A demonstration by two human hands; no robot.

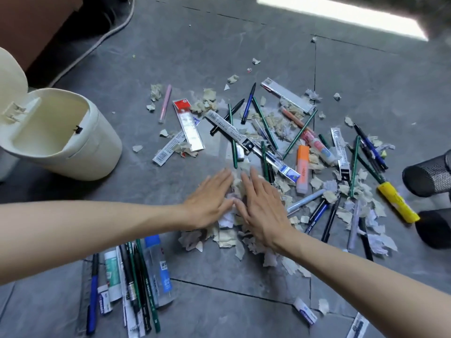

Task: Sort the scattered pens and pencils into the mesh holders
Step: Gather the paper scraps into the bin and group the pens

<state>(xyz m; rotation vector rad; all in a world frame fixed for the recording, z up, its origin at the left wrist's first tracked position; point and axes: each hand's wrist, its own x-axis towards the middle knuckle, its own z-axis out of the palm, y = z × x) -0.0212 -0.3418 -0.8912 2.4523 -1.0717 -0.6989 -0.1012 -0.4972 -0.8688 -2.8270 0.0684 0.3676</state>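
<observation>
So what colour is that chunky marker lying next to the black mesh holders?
Yellow: the marker shows best in the head view, right side.

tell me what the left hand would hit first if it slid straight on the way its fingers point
Probably the small grey eraser, lying just past the left hand and its fingertips, beside a green pencil. Loose paper scraps lie under the fingers already. Depth is hard to judge.

Blown-out light patch [341,17] top right, soft focus, warped edges
</observation>
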